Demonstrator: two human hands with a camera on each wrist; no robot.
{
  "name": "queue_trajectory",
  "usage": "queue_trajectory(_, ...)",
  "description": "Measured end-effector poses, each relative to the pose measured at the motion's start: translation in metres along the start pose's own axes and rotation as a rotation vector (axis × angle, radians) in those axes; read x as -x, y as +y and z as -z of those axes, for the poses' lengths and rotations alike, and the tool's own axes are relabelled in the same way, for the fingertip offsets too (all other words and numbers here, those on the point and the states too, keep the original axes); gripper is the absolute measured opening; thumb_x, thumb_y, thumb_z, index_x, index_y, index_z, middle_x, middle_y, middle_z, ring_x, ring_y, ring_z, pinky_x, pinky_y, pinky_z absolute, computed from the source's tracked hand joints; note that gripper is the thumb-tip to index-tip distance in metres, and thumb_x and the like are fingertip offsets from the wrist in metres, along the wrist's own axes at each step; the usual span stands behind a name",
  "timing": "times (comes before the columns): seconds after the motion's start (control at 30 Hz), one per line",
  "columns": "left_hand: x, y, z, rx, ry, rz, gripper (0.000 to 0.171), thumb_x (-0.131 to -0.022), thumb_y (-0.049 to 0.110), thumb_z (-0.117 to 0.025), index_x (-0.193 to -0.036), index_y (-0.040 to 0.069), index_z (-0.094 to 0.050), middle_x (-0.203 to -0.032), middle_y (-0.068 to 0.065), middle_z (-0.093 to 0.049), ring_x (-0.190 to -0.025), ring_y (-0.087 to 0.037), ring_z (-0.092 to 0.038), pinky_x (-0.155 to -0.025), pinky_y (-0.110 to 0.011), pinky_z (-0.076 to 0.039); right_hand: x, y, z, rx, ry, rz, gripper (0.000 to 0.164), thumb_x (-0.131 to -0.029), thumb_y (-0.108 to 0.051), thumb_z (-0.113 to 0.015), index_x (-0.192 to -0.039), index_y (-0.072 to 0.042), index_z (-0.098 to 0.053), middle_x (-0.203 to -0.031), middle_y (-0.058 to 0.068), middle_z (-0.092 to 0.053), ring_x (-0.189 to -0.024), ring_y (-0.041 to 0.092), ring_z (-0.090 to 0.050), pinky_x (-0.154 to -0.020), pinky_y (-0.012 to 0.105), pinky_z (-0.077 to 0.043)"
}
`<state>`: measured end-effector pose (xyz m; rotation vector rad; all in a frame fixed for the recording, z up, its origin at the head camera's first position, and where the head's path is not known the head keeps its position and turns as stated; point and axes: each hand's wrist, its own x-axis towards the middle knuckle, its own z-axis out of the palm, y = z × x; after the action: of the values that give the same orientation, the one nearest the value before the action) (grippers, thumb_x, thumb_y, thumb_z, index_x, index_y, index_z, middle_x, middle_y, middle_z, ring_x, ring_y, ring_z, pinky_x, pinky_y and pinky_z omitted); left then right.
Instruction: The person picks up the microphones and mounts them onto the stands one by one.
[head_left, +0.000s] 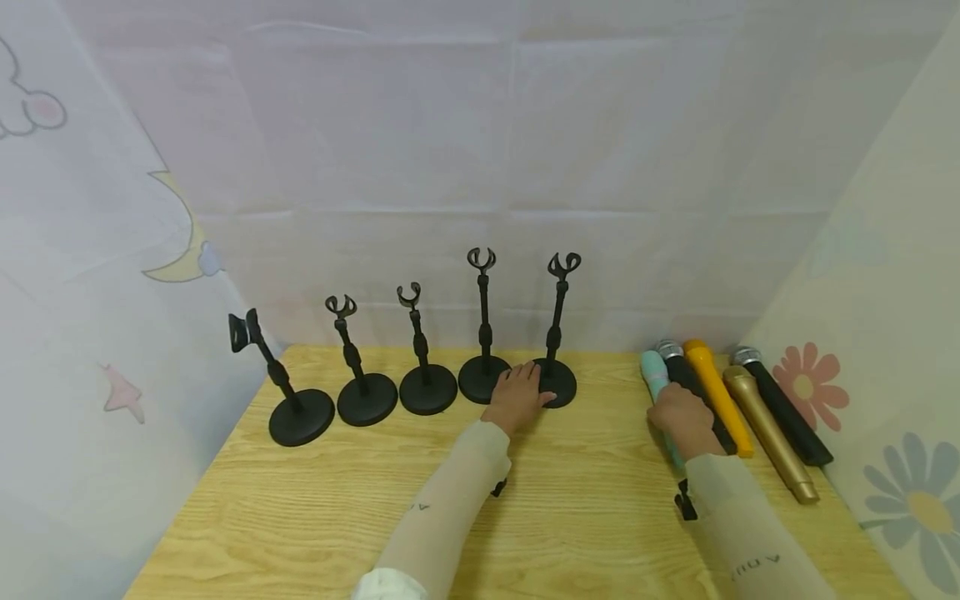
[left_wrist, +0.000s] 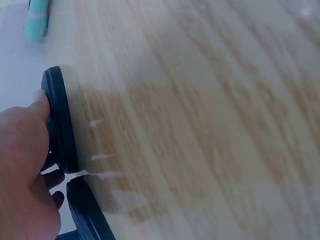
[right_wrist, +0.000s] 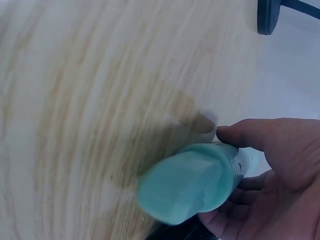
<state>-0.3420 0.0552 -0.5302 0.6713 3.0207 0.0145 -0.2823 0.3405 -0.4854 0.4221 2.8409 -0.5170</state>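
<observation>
My left hand [head_left: 517, 398] is at the round base of the rightmost black microphone stand [head_left: 558, 385]. In the left wrist view its thumb touches that base [left_wrist: 61, 120], with the other fingers bent at its lower end, partly hidden. At the right, my right hand [head_left: 682, 417] grips a mint-green microphone [head_left: 655, 372]. The right wrist view shows the thumb on one side of the microphone's body [right_wrist: 182, 182] and the fingers curled round the other. The upright of the rightmost stand rises to an unfilled clip.
Left of it, several more black stands [head_left: 300, 417] form a row with unfilled clips. Beside the mint microphone lie a black one [head_left: 701, 392], a yellow one [head_left: 720, 396], a gold one [head_left: 772, 433] and another black one [head_left: 791, 412]. Fabric walls border the wooden table [head_left: 585, 517].
</observation>
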Motion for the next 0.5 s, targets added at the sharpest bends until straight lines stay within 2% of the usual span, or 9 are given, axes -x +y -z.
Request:
queue_trajectory(0.13, 0.000, 0.000, 0.000, 0.002, -0.035, -0.001, 0.075, -0.103, 0.063, -0.025, -0.163, 0.018, -0.022, -0.168, 0.001, -0.023, -0.153, -0.019, -0.026, -0.124, -0.039, -0.022, -0.003, 0.004, 0.000, -0.029, -0.002, 0.017, 0.053, -0.096, -0.026, -0.055, -0.121, 0.019, -0.043, -0.106, 0.034, -0.056, -0.092, 0.048, -0.057, -0.075, 0.057, -0.048)
queue_trajectory(0.3, 0.003, -0.001, -0.003, -0.022, -0.034, -0.022, 0.076, -0.103, 0.064, -0.024, -0.163, 0.018, -0.022, -0.168, 0.001, -0.023, -0.152, -0.019, -0.026, -0.124, -0.038, -0.022, -0.003, 0.006, 0.004, -0.104, -0.018, 0.049, 0.071, -0.103, -0.037, -0.046, -0.135, 0.023, -0.028, -0.115, 0.043, -0.050, -0.097, 0.052, -0.057, -0.076, 0.057, -0.050)
queue_trajectory(0.4, 0.008, -0.002, -0.004, -0.046, -0.019, -0.050, 0.076, -0.103, 0.064, -0.023, -0.163, 0.017, -0.023, -0.167, -0.001, -0.024, -0.152, -0.020, -0.028, -0.123, -0.038, -0.025, -0.001, 0.005, 0.009, -0.180, -0.012, 0.072, 0.075, -0.104, -0.041, -0.041, -0.139, 0.022, -0.020, -0.106, 0.040, -0.052, -0.087, 0.046, -0.060, -0.069, 0.050, -0.051)
queue_trajectory(0.5, 0.015, -0.003, -0.005, -0.065, 0.000, -0.076, 0.076, -0.104, 0.063, -0.022, -0.163, 0.016, -0.023, -0.167, -0.001, -0.025, -0.151, -0.021, -0.030, -0.123, -0.038, -0.026, 0.001, 0.005, 0.011, -0.280, 0.004, 0.100, 0.076, -0.105, -0.043, -0.040, -0.144, 0.017, -0.016, -0.092, 0.027, -0.057, -0.071, 0.031, -0.061, -0.060, 0.039, -0.050)
